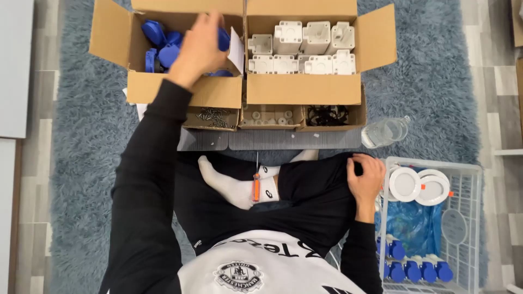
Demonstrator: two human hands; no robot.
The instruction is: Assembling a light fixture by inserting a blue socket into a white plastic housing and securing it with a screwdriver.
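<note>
The left hand (200,44) reaches into the far left cardboard box (111,38), fingers curled over glossy blue plastic caps (163,46). The right hand (366,179) rests closed, gripping the black trouser knee (321,182).

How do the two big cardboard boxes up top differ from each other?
The left box holds blue rounded parts lying jumbled, while the right box holds white blocky parts packed in rows. The left hand reaches into the left box; no hand is at the right box, and the right hand rests on the knee. Both are brown, open-flapped, side by side on the rug.
</note>
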